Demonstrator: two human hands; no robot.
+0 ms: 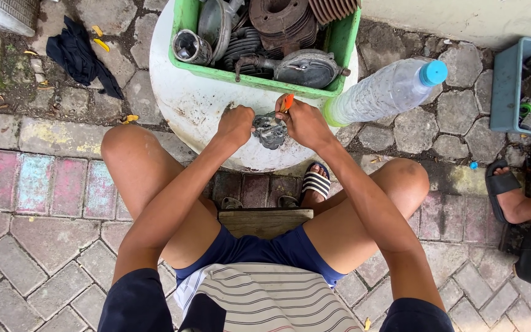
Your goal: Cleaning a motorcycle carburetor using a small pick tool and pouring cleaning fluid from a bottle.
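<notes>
Now | left hand (236, 125), right hand (305, 123) clasp grey engine part (270, 130) | near white stand (185, 101) rim

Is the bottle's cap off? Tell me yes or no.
No: the blue cap sits on the clear bottle, which lies tilted against the green crate.

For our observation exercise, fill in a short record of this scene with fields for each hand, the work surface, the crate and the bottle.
Left hand: closed on the grey metal part
Right hand: holds an orange-handled tool at the part
Surface: round white stand
Crate: green crate, full of engine parts
Bottle: clear bottle, blue cap, leaning beside the stand
</notes>
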